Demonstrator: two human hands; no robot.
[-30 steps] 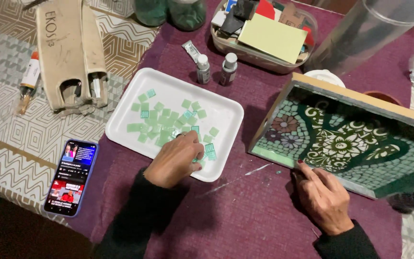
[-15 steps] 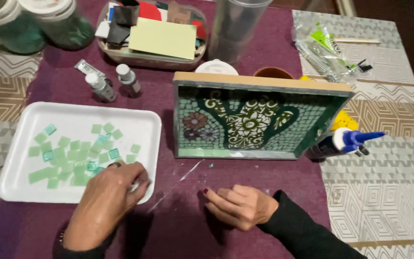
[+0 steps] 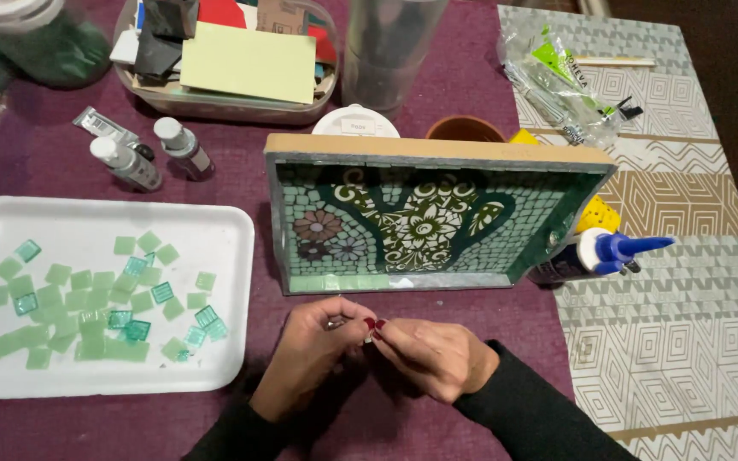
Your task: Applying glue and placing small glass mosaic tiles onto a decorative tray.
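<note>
Head view: the left hand (image 3: 313, 354) and right hand (image 3: 433, 354) meet fingertip to fingertip, pinching a small tile piece (image 3: 367, 331) just below the mosaic tray (image 3: 437, 222); the white tray (image 3: 215, 230) lies left.

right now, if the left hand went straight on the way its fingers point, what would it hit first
The left hand points right, so it would meet the right hand first; their fingertips already look touching around something tiny.
</note>
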